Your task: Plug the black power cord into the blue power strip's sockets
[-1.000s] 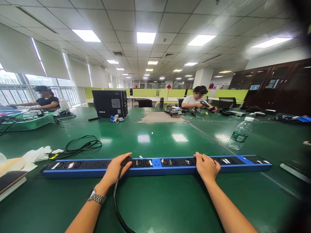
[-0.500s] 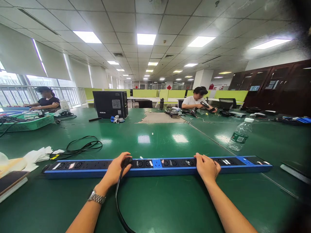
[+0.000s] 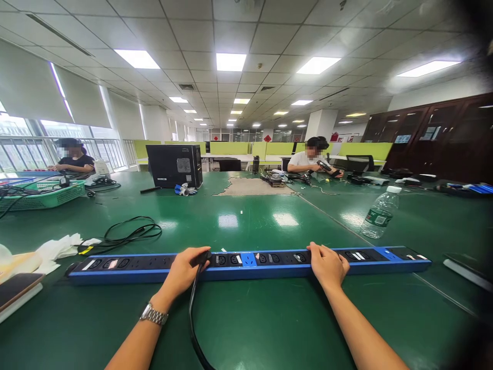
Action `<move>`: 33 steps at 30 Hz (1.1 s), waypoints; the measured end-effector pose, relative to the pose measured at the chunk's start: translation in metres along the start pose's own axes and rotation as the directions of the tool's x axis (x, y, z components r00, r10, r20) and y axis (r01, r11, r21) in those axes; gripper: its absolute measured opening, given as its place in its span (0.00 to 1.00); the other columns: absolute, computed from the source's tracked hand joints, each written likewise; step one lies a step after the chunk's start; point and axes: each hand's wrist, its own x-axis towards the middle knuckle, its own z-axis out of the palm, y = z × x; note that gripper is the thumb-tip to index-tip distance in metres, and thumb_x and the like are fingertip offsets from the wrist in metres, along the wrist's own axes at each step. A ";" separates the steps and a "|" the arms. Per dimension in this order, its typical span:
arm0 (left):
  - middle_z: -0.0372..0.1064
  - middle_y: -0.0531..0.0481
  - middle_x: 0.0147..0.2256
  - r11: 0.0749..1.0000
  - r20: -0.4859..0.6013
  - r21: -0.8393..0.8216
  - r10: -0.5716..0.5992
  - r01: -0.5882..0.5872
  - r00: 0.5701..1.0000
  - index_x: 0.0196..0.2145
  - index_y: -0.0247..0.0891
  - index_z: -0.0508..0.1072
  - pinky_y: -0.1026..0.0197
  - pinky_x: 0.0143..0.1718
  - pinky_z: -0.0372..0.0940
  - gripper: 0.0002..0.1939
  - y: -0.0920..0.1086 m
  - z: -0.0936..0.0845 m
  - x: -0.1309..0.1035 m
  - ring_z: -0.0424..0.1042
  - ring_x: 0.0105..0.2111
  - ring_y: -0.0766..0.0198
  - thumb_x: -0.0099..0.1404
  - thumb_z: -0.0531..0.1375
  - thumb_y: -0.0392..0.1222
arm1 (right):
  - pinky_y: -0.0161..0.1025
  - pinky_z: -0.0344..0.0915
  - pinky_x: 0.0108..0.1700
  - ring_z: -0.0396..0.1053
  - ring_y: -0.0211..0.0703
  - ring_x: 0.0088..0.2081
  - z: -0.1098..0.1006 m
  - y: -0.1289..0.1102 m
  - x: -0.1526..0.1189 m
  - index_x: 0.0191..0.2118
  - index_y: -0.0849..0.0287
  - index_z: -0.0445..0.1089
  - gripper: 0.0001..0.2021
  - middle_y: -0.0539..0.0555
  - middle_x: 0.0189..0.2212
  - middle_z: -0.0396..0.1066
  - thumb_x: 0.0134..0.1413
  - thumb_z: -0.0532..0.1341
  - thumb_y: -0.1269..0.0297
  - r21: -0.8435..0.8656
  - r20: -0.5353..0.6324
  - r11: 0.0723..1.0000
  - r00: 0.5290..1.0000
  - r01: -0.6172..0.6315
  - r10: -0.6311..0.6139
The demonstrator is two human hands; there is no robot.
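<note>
A long blue and black power strip point(image 3: 250, 273) lies across the green table, its sockets facing up. My left hand point(image 3: 187, 270), with a metal watch on the wrist, has its fingers closed on a black plug point(image 3: 204, 256) at the strip's left-middle part. From that plug a thick black cable point(image 3: 192, 313) curves down to the bottom edge. Whether the plug sits fully in a socket cannot be made out. Right of the middle, my right hand point(image 3: 329, 264) is wrapped over the strip and grips it.
Coiled black cable point(image 3: 133, 231), white tissue point(image 3: 61, 249) and a phone point(image 3: 19, 288) lie left. A water bottle point(image 3: 381, 213) stands at the right. Beyond are a computer case point(image 3: 173, 165), a green basket point(image 3: 54, 195) and two seated people.
The fingers of my left hand have shifted slightly on the plug, and the cable below it has swung a little to the right. My right hand keeps its place.
</note>
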 end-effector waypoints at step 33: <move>0.75 0.44 0.43 0.988 -0.006 0.150 -0.030 0.031 1.000 0.44 0.40 0.77 0.52 0.49 0.66 0.18 0.002 0.000 0.001 0.71 0.45 0.53 0.55 0.66 0.48 | 0.51 0.43 0.59 0.65 0.48 0.50 0.001 0.000 0.000 0.29 0.51 0.77 0.21 0.56 0.41 0.77 0.53 0.48 0.50 -0.012 -0.018 1.000 1.000 0.000 -0.001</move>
